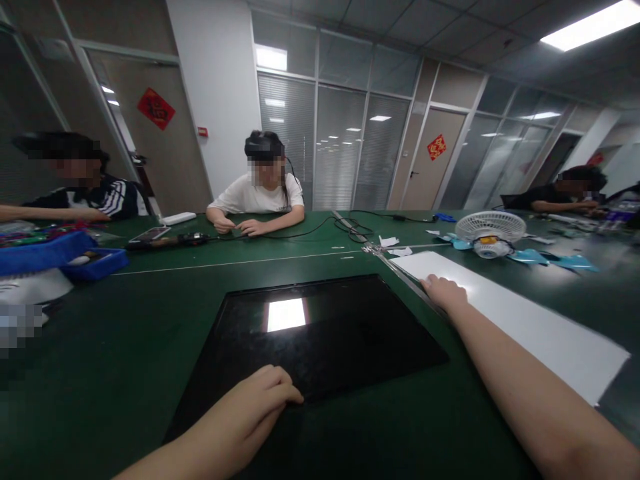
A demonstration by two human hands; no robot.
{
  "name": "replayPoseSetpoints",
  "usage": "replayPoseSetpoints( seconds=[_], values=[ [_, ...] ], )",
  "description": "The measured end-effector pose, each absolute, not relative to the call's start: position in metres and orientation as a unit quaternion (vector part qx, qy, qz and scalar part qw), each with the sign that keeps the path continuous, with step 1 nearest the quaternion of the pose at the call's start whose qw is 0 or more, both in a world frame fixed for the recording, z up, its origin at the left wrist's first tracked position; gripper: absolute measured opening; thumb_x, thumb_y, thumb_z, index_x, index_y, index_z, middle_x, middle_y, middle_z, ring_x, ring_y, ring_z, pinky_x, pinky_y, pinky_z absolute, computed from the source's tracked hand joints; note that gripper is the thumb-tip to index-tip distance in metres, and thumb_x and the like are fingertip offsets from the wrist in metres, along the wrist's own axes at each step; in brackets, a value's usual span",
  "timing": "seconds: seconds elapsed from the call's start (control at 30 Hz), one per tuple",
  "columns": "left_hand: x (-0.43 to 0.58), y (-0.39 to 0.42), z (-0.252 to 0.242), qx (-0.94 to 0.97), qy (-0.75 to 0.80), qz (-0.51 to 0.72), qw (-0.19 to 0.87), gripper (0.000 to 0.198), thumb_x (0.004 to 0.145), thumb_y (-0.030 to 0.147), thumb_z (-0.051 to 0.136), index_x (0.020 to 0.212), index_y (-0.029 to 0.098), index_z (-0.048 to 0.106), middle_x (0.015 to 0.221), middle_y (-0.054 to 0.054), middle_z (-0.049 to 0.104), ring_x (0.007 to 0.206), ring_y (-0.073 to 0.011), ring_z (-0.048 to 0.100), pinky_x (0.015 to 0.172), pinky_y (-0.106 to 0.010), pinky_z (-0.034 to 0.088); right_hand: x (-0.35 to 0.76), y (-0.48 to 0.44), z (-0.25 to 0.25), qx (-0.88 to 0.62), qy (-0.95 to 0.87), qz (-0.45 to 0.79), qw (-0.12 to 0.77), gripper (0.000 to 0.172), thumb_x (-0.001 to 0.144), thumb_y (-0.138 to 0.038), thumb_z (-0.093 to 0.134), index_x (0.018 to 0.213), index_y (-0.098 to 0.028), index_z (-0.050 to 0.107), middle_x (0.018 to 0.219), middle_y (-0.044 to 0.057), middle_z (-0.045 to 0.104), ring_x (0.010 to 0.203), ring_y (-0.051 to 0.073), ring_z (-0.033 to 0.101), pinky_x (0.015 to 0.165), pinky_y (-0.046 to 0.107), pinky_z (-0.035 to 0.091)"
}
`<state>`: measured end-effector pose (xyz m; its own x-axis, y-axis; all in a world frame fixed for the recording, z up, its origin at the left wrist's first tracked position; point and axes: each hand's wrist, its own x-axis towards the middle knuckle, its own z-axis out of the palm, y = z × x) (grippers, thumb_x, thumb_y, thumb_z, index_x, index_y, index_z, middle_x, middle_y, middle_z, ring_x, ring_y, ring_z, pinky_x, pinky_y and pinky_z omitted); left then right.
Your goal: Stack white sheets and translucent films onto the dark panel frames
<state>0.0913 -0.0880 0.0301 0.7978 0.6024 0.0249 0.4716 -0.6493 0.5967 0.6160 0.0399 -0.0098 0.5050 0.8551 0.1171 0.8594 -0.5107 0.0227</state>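
A glossy black screen panel [345,340] lies flat on the green table, reflecting a ceiling light. My left hand [270,393] is at its near edge, fingers bent and close together, gripping the rim; the thumb is not clearly visible. To the right of the panel, my right hand [444,293] is closed at the left edge of a large white sheet [530,327]. Beside those fingers runs a thin metal strip [407,280], slanting away to the far end of the sheet. Whether the right fingers hold the strip or the sheet is hidden.
Blue trays [95,263] with parts stand at the left. A tool with a cable [185,240] and a phone [150,235] lie farther back. A white fan [490,233] with blue pieces is at the right. People sit across the table [125,333] and at both sides.
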Motion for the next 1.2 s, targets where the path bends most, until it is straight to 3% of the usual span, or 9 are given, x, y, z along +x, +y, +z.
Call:
replayPoseSetpoints(
  seconds=[0.23, 0.47, 0.77, 1.2],
  values=[
    [0.092, -0.089, 0.035, 0.899, 0.309, 0.105, 0.293, 0.034, 0.093, 0.012, 0.035, 0.112, 0.027, 0.059, 0.111, -0.003, 0.058, 0.099, -0.0162, 0.054, 0.084, -0.030, 0.046, 0.612, 0.040, -0.005, -0.862, -0.503, -0.065, 0.006, 0.064, 0.095, -0.054, 0.013, 0.112, -0.016, 0.061, 0.103, 0.020, 0.068, 0.098, 0.034, 0.063, 0.076, 0.046, 0.047],
    [0.093, -0.090, 0.036, 0.897, 0.312, 0.101, 0.296, 0.032, 0.091, 0.013, 0.039, 0.111, 0.027, 0.060, 0.110, -0.003, 0.058, 0.099, -0.0166, 0.054, 0.084, -0.030, 0.045, 0.604, 0.042, -0.003, -0.856, -0.512, -0.070, -0.002, 0.060, 0.092, -0.061, 0.027, 0.108, -0.015, 0.063, 0.100, 0.019, 0.068, 0.098, 0.033, 0.064, 0.075, 0.043, 0.048],
    [0.093, -0.090, 0.039, 0.899, 0.311, 0.101, 0.293, 0.031, 0.091, 0.013, 0.040, 0.111, 0.027, 0.060, 0.110, -0.003, 0.059, 0.099, -0.0167, 0.054, 0.085, -0.031, 0.046, 0.600, 0.045, -0.004, -0.870, -0.490, -0.060, 0.006, 0.042, 0.091, -0.033, 0.032, 0.116, -0.014, 0.060, 0.102, 0.021, 0.067, 0.095, 0.034, 0.064, 0.071, 0.044, 0.048],
    [0.091, -0.089, 0.032, 0.900, 0.303, 0.117, 0.292, 0.032, 0.091, 0.013, 0.041, 0.112, 0.029, 0.059, 0.111, -0.002, 0.059, 0.100, -0.0163, 0.054, 0.087, -0.030, 0.045, 0.590, 0.043, 0.003, -0.873, -0.477, -0.090, 0.044, 0.043, 0.090, -0.030, 0.034, 0.124, -0.014, 0.055, 0.103, 0.021, 0.066, 0.095, 0.035, 0.064, 0.077, 0.047, 0.047]
  ],
)
